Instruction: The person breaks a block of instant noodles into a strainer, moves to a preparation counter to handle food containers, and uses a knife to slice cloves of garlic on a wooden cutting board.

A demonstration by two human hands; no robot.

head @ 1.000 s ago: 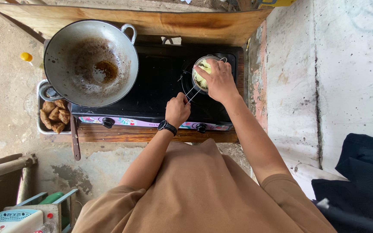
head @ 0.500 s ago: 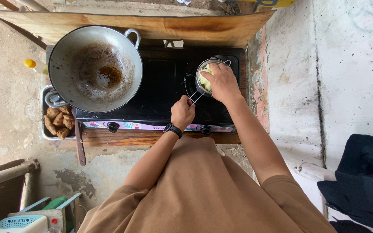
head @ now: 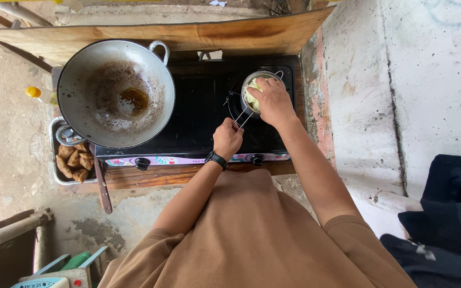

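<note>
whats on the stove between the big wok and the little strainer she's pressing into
Only bare black stove top lies between the wok and the small metal strainer, seen in the head view. The left hand grips the strainer's wire handle; the right hand presses the pale greens inside.

Looked like a rough outdoor home kitchen: black two-burner gas stove (head: 198, 106) on a wooden bench (head: 150, 173), blackened grey metal wok (head: 116, 93), tray of brown fried pieces (head: 73, 160), bare concrete walls (head: 412, 80).

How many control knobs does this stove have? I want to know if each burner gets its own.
2 knobs on the stove's front strip: one below the wok, one below the small strainer. More may be hidden behind the left wrist.
</note>
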